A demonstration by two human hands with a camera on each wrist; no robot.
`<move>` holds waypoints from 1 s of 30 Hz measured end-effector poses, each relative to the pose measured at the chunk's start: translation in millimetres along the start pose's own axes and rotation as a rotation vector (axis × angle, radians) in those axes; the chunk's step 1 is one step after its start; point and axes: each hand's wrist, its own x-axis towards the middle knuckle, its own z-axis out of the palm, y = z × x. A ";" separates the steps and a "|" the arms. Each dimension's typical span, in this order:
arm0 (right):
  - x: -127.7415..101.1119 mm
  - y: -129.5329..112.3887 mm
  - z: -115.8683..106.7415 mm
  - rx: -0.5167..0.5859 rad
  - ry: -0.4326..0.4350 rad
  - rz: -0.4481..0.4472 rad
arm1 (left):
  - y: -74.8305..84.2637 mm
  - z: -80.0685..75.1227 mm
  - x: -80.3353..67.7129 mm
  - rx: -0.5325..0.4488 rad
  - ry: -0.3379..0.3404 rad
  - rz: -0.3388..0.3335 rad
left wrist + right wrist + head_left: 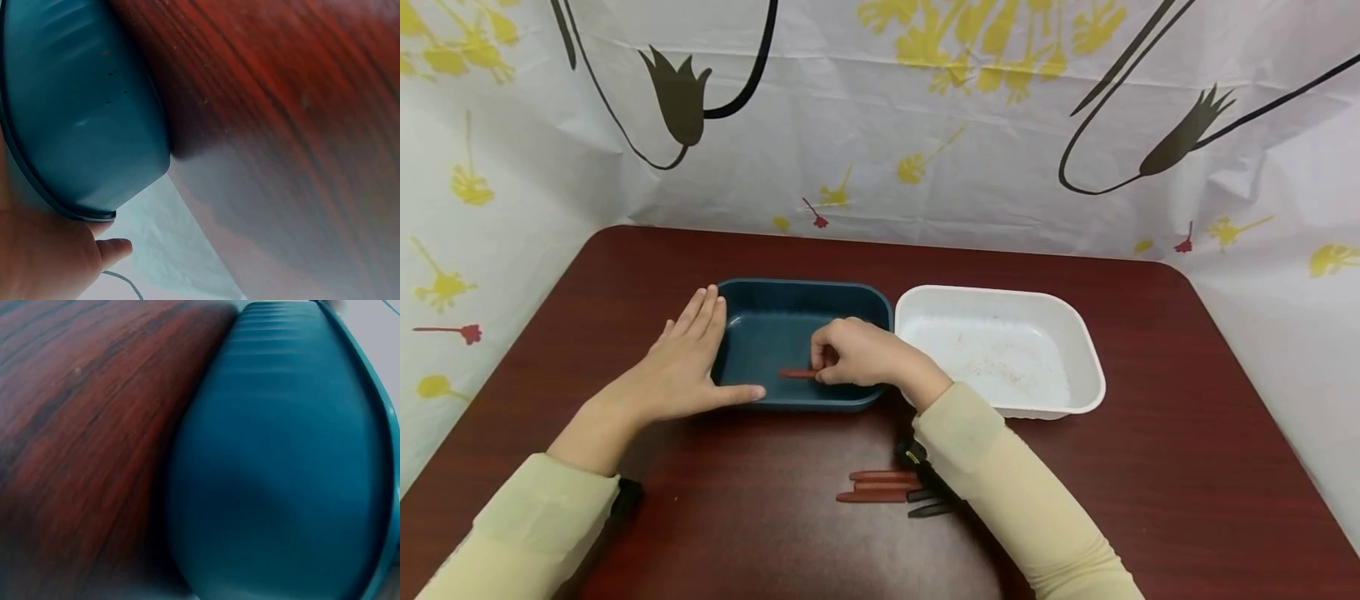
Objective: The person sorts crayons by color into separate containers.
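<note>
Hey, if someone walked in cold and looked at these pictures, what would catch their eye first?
Probably the right hand pinching a red stick inside the dark teal tray at the middle of the dark red table. The left hand rests flat against the tray's left side. A white tray sits just to the right, and more red sticks lie on the table near the front.

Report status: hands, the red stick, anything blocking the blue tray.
Right hand pinches red stick inside blue tray. Left hand flat against tray's left side, fingers straight. Nothing blocking; more sticks on table near the right sleeve.
</note>
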 end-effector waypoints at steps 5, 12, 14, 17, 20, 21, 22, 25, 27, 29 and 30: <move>3.3 -1.3 2.6 -0.056 -0.005 0.032 | 0.7 0.4 -0.6 -0.007 0.001 0.000; 4.1 -2.9 5.0 -0.116 -0.015 0.082 | 0.9 0.7 -0.2 -0.002 0.008 0.002; 4.5 -3.3 7.0 -0.154 -0.023 0.093 | 0.4 0.6 -0.5 -0.002 0.007 0.002; 5.0 -4.1 10.0 -0.212 -0.030 0.110 | -0.3 0.9 -1.3 -0.001 0.009 0.003; 4.9 -5.4 11.9 -0.244 -0.034 0.125 | -0.4 0.9 -1.7 -0.007 0.012 0.004; 4.9 -5.8 12.5 -0.253 -0.033 0.130 | -0.2 0.8 -1.8 -0.010 0.011 0.004; 4.5 -5.6 13.0 -0.257 -0.033 0.134 | 0.2 0.8 -1.4 -0.011 0.009 0.005; 2.8 -5.3 13.7 -0.262 -0.032 0.142 | 1.6 0.4 -0.7 -0.013 0.000 0.005; 1.5 -5.3 13.0 -0.256 -0.021 0.134 | 2.1 -0.1 -0.8 -0.009 -0.005 0.001; -0.6 -5.9 11.1 -0.239 -0.004 0.121 | 2.2 -0.8 -1.0 -0.006 -0.005 -0.002; -2.1 -6.2 9.9 -0.229 0.010 0.114 | 2.2 -1.2 -1.2 -0.006 -0.005 -0.004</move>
